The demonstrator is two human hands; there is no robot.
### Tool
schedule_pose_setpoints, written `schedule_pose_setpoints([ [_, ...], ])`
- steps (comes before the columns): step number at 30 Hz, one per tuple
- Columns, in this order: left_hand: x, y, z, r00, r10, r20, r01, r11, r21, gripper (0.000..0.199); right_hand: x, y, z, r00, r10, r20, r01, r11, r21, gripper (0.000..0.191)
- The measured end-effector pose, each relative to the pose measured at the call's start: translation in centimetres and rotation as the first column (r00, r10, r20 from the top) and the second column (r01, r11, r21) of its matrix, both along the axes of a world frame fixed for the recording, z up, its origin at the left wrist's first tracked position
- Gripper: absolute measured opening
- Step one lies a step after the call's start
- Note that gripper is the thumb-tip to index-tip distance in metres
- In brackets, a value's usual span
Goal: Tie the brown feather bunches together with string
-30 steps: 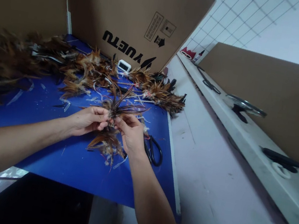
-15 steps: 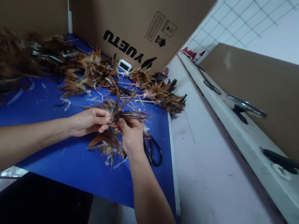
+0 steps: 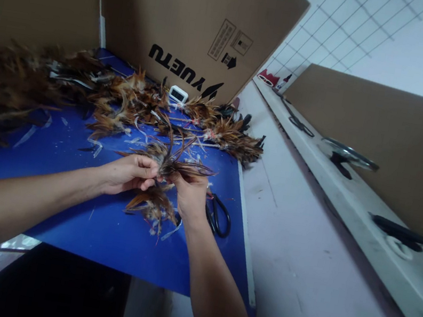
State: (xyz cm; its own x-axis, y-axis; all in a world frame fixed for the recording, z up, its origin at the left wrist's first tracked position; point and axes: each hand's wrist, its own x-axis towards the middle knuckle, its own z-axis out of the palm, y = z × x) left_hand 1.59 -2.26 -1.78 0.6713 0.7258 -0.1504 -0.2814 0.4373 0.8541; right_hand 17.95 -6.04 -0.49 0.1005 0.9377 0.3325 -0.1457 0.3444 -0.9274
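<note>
Between my two hands, above the blue tabletop (image 3: 108, 241), is a bunch of brown feathers (image 3: 169, 158) with long thin plumes fanning up and to the right. My left hand (image 3: 131, 175) pinches its base between thumb and fingers. My right hand (image 3: 191, 193) is closed on the bunch from the other side, its fingertips partly hidden by feathers. Just below lies a loose clump of orange-brown feathers (image 3: 153, 205) with pale fluffy ends. Black-handled scissors (image 3: 221, 218) rest to the right of my right wrist, their blades hidden.
Heaps of brown feathers (image 3: 120, 97) spread along the back and left. A small white digital timer (image 3: 178, 94) stands before a large cardboard box (image 3: 194, 20). Clear plastic strips (image 3: 95, 147) lie scattered about. On the right, a ledge (image 3: 337, 185) carries several tools beside the wall.
My right hand has shifted slightly right along the feather bunch, and its plumes have spread a little. My left hand keeps its pinch. The whole view has moved very slightly.
</note>
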Motion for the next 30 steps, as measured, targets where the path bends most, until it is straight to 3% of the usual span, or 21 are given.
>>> schedule_pose_setpoints([
  [10, -0.1, -0.1, 0.5, 1.0, -0.008, 0.0, 0.008, 1.0, 0.027, 0.024, -0.1, -0.3, 0.8, 0.982, -0.129, 0.138, 0.131, 0.991, -0.008, 0.006],
  [30, 0.1, -0.2, 0.9, 0.998, 0.044, -0.035, -0.043, 0.999, 0.016, 0.024, -0.3, -0.6, 1.0, 0.977, -0.145, 0.158, 0.143, 0.989, 0.022, 0.007],
])
